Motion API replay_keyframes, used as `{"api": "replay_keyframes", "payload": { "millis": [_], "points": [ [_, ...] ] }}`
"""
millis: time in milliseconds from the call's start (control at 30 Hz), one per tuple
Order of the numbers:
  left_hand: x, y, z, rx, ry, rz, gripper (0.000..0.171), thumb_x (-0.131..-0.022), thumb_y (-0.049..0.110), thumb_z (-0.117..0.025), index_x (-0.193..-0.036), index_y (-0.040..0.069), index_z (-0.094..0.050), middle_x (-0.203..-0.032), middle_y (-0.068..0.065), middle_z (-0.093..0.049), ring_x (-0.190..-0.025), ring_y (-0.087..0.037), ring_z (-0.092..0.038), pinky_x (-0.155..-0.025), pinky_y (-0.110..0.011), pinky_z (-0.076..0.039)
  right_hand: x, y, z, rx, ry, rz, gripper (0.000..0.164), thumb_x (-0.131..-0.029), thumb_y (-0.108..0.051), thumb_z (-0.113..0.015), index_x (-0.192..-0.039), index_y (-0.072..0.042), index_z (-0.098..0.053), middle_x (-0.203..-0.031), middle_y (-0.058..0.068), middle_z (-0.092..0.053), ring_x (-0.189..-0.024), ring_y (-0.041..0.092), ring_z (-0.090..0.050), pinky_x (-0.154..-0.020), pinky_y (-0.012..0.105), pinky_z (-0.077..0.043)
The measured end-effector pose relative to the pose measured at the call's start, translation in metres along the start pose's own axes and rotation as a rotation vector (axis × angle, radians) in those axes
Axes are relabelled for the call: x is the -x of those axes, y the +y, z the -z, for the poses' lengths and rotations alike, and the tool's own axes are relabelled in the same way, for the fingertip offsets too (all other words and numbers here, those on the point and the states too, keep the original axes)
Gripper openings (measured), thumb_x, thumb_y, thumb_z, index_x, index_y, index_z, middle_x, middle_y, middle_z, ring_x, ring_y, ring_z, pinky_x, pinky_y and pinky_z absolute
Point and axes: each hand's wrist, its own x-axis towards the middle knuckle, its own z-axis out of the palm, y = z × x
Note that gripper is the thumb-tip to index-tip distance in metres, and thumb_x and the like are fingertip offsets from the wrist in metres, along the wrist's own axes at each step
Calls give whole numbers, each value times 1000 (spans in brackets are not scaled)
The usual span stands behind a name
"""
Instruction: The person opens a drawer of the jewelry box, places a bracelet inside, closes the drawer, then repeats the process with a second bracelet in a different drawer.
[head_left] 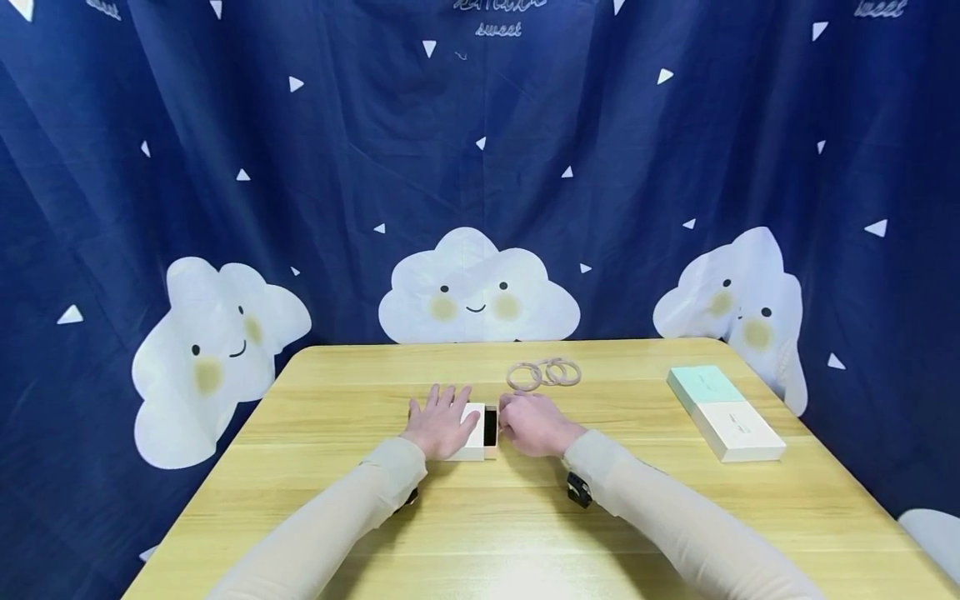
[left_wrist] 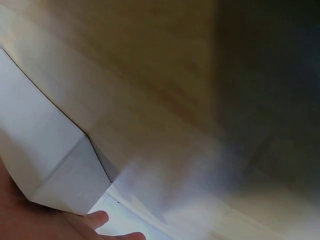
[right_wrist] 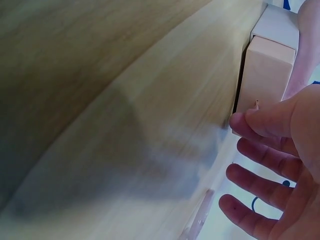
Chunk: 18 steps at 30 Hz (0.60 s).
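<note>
Left hand: lying (head_left: 438, 427) spread across the box's top, partly covering it
Box: sitting (head_left: 472, 443) mid-worktop (head_left: 480, 525), its drawer (right_wrist: 264, 72) jutting toward the right edge
Right hand: pinching (head_left: 536, 423) the drawer's pull
Rings: lying (head_left: 542, 377) near the far edge
Mint-and-white box: resting (head_left: 729, 421) near the right edge

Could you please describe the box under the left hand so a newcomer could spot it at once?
Near the middle of the wooden table, the person's left hand lies spread on a white box. Its pinkish drawer is partly out towards the right hand, which sets it apart from the mint-and-cream packaging at the table's right side.
</note>
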Motion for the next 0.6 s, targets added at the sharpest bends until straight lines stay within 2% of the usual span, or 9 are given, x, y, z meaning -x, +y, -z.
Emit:
{"api": "replay_keyframes", "payload": {
  "millis": [100,333,600],
  "points": [
    [2,1,2,-5,-9,8,70,-103,64,-18,-163,28,-18,-167,-9,-23,-156,-39,-8,-116,-74,-10,1,1,1,2,7,5,18,-84,-6,-69,-75,-19,-76,-89,-9,-62,-83,13,-60,-68,34,-56],
    [9,5,8,21,10,-14,66,-105,56,-26,-162,21,-25,-165,-13,-28,-154,-43,-14,-114,-76,-10,5,3,2,-9,29,23,20,-82,-4,-66,-75,-19,-77,-89,-8,-62,-85,13,-61,-64,34,-54],
    [9,6,9,32,1,-4,67,-105,58,-26,-162,23,-24,-166,-13,-26,-155,-42,-12,-115,-75,-10,8,5,7,-25,28,24,20,-80,-1,-67,-72,-18,-75,-88,-7,-62,-82,13,-60,-61,32,-52]
  ]
}}
